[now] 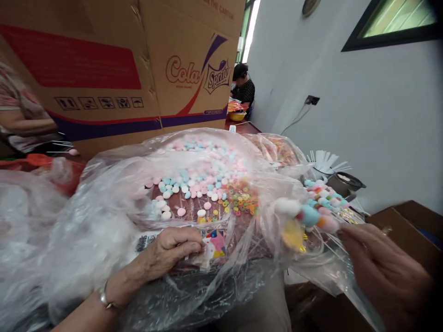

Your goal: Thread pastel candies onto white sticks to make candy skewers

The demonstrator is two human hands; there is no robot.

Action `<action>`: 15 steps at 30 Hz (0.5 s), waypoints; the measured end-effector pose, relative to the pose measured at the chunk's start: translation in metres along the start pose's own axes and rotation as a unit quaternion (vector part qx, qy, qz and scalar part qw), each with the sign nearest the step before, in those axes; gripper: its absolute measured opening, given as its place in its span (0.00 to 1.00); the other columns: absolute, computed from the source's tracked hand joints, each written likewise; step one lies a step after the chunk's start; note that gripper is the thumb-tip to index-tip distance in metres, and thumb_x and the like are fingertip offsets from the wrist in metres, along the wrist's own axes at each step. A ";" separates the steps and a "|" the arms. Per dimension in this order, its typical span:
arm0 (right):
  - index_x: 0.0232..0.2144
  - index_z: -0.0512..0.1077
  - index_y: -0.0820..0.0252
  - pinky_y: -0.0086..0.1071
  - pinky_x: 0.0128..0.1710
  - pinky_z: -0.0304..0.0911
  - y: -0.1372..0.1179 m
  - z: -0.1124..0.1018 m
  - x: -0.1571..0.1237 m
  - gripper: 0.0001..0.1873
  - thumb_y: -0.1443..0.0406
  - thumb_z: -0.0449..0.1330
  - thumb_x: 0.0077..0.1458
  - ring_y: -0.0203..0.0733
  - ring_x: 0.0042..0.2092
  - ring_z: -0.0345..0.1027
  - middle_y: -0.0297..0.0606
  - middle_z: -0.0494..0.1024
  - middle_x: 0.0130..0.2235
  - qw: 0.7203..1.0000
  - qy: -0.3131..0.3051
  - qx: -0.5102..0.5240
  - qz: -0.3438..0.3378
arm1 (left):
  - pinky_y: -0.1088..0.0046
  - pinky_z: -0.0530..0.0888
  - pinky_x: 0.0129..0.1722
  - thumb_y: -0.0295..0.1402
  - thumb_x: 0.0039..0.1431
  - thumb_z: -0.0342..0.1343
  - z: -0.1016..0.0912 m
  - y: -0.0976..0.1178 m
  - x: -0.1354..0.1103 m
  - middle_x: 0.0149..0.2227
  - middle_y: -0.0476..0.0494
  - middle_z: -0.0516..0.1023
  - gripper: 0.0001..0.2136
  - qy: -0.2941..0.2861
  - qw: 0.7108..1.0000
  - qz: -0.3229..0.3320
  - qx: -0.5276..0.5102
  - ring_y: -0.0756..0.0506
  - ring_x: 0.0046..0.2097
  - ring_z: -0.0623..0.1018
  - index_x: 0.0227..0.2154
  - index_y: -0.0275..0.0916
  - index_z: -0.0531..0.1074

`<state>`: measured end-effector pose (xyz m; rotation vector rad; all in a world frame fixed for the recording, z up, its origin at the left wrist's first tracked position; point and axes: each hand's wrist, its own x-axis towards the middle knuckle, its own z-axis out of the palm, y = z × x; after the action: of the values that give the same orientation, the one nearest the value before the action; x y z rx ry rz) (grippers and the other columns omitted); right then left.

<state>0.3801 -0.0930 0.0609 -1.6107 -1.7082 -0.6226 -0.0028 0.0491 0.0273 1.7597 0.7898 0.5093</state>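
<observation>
My left hand (173, 251), with a bracelet at the wrist, pinches a small printed bag or wrapper (215, 244) in pink, blue and yellow. My right hand (384, 263), blurred, is closed at the near end of a skewer of puffy sweets (309, 215) in white, blue and pink. Whether a stick runs through them is hidden. Beyond my hands, loose pastel sweets (207, 184) in pink, blue and white lie spread inside clear plastic sheeting. Small coloured rings (242, 198) lie beside them. Several finished-looking skewers (327, 193) are piled behind the held one.
A large cardboard carton (187, 69) stands across the back. White sticks (327, 161) stand in a container beside a dark pot (346, 180) at the right. Open cardboard boxes (411, 230) sit lower right. One person (244, 87) sits far back, another (24, 110) at left.
</observation>
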 end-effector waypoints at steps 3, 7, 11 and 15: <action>0.42 0.75 0.52 0.38 0.38 0.67 -0.034 0.015 0.012 0.08 0.66 0.56 0.64 0.44 0.37 0.73 0.38 0.79 0.37 0.992 -0.045 0.079 -0.091 | 0.76 0.68 0.31 0.40 0.61 0.55 0.000 -0.002 -0.001 0.30 0.48 0.74 0.12 -0.009 1.000 -0.001 -0.014 0.48 0.32 0.71 0.28 0.38 0.78; 0.41 0.76 0.54 0.36 0.38 0.66 -0.054 0.031 0.022 0.09 0.69 0.57 0.63 0.41 0.35 0.72 0.36 0.79 0.34 0.981 -0.065 0.128 -0.127 | 0.76 0.66 0.30 0.39 0.61 0.54 -0.002 -0.005 -0.002 0.28 0.50 0.73 0.12 -0.006 1.000 0.000 -0.013 0.49 0.30 0.69 0.29 0.38 0.77; 0.41 0.76 0.54 0.36 0.37 0.64 -0.057 0.035 0.024 0.10 0.70 0.56 0.62 0.39 0.33 0.71 0.35 0.79 0.32 0.978 -0.072 0.132 -0.142 | 0.76 0.66 0.31 0.37 0.61 0.54 -0.004 -0.003 0.000 0.27 0.51 0.73 0.11 0.000 1.000 -0.009 -0.006 0.49 0.30 0.69 0.28 0.39 0.77; 0.43 0.76 0.54 0.36 0.37 0.63 -0.052 0.031 0.023 0.11 0.71 0.56 0.62 0.39 0.33 0.69 0.35 0.79 0.33 0.976 -0.078 0.120 -0.163 | 0.77 0.65 0.30 0.37 0.60 0.54 -0.005 -0.001 0.002 0.26 0.52 0.71 0.11 -0.005 1.000 -0.015 0.002 0.49 0.29 0.68 0.26 0.39 0.75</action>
<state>0.3237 -0.0600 0.0645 -1.2482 -2.1013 -0.4288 -0.0050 0.0545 0.0281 1.7499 0.8088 0.4784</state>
